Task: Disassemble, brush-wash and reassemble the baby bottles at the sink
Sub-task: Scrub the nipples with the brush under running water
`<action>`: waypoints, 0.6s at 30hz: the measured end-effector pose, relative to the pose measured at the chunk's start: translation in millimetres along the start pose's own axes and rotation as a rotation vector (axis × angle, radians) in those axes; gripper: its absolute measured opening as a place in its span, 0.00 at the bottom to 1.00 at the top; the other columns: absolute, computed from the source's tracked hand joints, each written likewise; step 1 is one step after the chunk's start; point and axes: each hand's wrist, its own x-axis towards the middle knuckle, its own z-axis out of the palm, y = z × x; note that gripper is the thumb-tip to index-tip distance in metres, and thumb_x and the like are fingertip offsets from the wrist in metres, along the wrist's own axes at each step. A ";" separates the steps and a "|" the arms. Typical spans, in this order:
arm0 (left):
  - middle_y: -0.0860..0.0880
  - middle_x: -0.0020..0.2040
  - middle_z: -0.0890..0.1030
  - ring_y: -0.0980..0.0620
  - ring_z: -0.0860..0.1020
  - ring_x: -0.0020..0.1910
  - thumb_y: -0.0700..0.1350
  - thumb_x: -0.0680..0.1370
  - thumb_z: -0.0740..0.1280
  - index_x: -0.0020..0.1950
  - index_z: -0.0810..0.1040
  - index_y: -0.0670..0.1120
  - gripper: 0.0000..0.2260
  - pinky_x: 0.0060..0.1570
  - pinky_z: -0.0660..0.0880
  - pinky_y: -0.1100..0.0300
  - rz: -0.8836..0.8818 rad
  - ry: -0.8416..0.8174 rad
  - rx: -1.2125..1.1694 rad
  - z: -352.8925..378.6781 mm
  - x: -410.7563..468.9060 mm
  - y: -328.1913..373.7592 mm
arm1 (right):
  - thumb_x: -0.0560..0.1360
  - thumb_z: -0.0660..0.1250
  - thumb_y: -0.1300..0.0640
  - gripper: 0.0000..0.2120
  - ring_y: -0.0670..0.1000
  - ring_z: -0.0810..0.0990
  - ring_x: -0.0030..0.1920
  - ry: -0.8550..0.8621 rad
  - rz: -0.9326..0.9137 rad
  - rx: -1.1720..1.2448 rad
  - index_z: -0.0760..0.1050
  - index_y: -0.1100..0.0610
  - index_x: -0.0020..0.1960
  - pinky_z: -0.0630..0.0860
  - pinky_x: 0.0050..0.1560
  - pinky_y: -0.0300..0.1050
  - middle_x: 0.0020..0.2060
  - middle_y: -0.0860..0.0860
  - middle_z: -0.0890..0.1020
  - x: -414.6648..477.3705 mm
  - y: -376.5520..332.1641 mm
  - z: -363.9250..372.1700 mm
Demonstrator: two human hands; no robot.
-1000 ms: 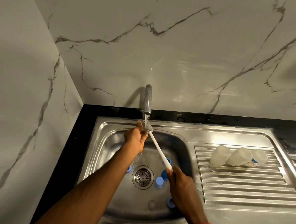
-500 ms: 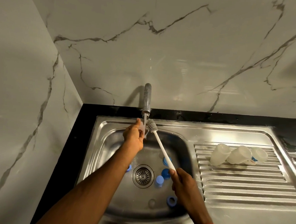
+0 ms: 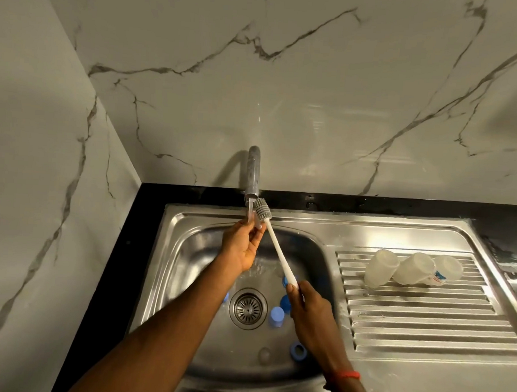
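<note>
My left hand (image 3: 242, 246) pinches a small clear bottle part (image 3: 254, 219), probably a teat, under the running tap (image 3: 253, 177). My right hand (image 3: 308, 308) grips the white handle of a bottle brush (image 3: 278, 251). The brush's grey head (image 3: 263, 212) is raised beside the water stream, just right of the clear part. Three clear bottle bodies (image 3: 410, 268) lie side by side on the ribbed drainboard. Several blue rings and caps (image 3: 276, 316) lie in the sink basin (image 3: 187, 252) around the drain.
The drain strainer (image 3: 248, 308) sits at the basin's middle. A ribbed steel drainboard (image 3: 425, 324) spreads to the right. A black counter strip (image 3: 371, 205) runs behind the sink, with marble walls behind and to the left.
The brush head has risen and pulled away from my left hand's fingers, now standing beside the stream. My left hand has lifted slightly toward the spout.
</note>
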 end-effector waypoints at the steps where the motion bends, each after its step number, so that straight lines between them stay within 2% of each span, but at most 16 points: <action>1: 0.36 0.55 0.82 0.42 0.82 0.56 0.35 0.80 0.67 0.52 0.79 0.36 0.04 0.42 0.84 0.59 0.010 0.031 -0.009 0.5 0.8 0.5 | 0.82 0.58 0.44 0.13 0.49 0.77 0.31 0.004 -0.012 -0.023 0.74 0.52 0.48 0.75 0.33 0.46 0.33 0.50 0.79 0.1 -0.3 1.8; 2: 0.37 0.53 0.83 0.43 0.83 0.53 0.34 0.79 0.67 0.51 0.79 0.36 0.03 0.39 0.83 0.60 0.029 0.060 -0.015 1.3 0.6 1.8 | 0.83 0.58 0.44 0.13 0.48 0.77 0.30 -0.001 -0.024 -0.043 0.73 0.52 0.49 0.75 0.33 0.46 0.33 0.50 0.79 -1.3 0.4 3.6; 4: 0.40 0.43 0.83 0.47 0.84 0.40 0.34 0.79 0.67 0.47 0.79 0.36 0.01 0.33 0.82 0.61 0.069 0.116 -0.038 3.6 -1.8 7.1 | 0.83 0.57 0.45 0.13 0.49 0.78 0.31 -0.032 -0.037 -0.086 0.73 0.52 0.49 0.74 0.34 0.47 0.33 0.50 0.79 -9.2 2.9 4.8; 6: 0.42 0.34 0.83 0.48 0.82 0.30 0.34 0.80 0.65 0.45 0.77 0.37 0.05 0.28 0.80 0.60 0.106 0.149 -0.073 0.6 1.7 11.6 | 0.82 0.57 0.44 0.13 0.54 0.80 0.35 -0.060 -0.048 -0.156 0.72 0.52 0.50 0.75 0.37 0.51 0.36 0.52 0.80 -17.4 7.6 4.9; 7: 0.42 0.32 0.82 0.48 0.82 0.28 0.34 0.81 0.64 0.44 0.76 0.37 0.06 0.26 0.79 0.59 0.119 0.156 -0.073 -0.9 2.6 12.4 | 0.82 0.58 0.44 0.13 0.56 0.80 0.36 -0.065 -0.047 -0.183 0.73 0.52 0.51 0.75 0.38 0.53 0.36 0.52 0.80 -19.2 8.5 3.9; 8: 0.40 0.35 0.83 0.47 0.82 0.29 0.33 0.81 0.64 0.45 0.77 0.36 0.06 0.26 0.79 0.60 0.124 0.155 -0.063 -2.6 1.9 12.1 | 0.82 0.58 0.44 0.13 0.56 0.80 0.37 -0.062 -0.046 -0.187 0.73 0.52 0.52 0.76 0.39 0.54 0.36 0.52 0.81 -18.8 8.3 4.0; 10: 0.37 0.46 0.83 0.44 0.84 0.38 0.32 0.80 0.64 0.51 0.79 0.34 0.04 0.30 0.80 0.61 0.132 0.131 -0.028 -4.2 3.3 7.2 | 0.82 0.56 0.43 0.14 0.55 0.80 0.35 -0.032 -0.050 -0.176 0.73 0.52 0.52 0.78 0.39 0.57 0.35 0.51 0.80 -11.6 2.3 4.4; 14: 0.34 0.57 0.81 0.37 0.82 0.58 0.35 0.81 0.65 0.53 0.79 0.35 0.05 0.46 0.83 0.56 0.123 0.063 -0.007 4.6 3.4 -2.3 | 0.83 0.55 0.43 0.15 0.51 0.80 0.33 0.005 -0.028 -0.081 0.73 0.54 0.51 0.79 0.38 0.53 0.36 0.51 0.80 1.9 -10.4 5.9; 15: 0.34 0.56 0.81 0.37 0.81 0.58 0.34 0.81 0.65 0.53 0.78 0.35 0.04 0.46 0.83 0.57 0.122 0.056 -0.017 6.2 3.5 -0.3 | 0.83 0.55 0.44 0.15 0.50 0.79 0.33 -0.001 -0.029 -0.076 0.73 0.53 0.51 0.79 0.37 0.52 0.35 0.51 0.80 0.2 -9.8 5.6; 18: 0.36 0.52 0.80 0.41 0.82 0.47 0.32 0.80 0.62 0.48 0.76 0.37 0.05 0.35 0.83 0.58 0.110 0.072 -0.064 4.5 3.0 11.2 | 0.82 0.58 0.44 0.14 0.46 0.75 0.29 -0.081 -0.008 -0.066 0.74 0.53 0.48 0.74 0.35 0.50 0.29 0.47 0.78 -12.7 1.9 0.3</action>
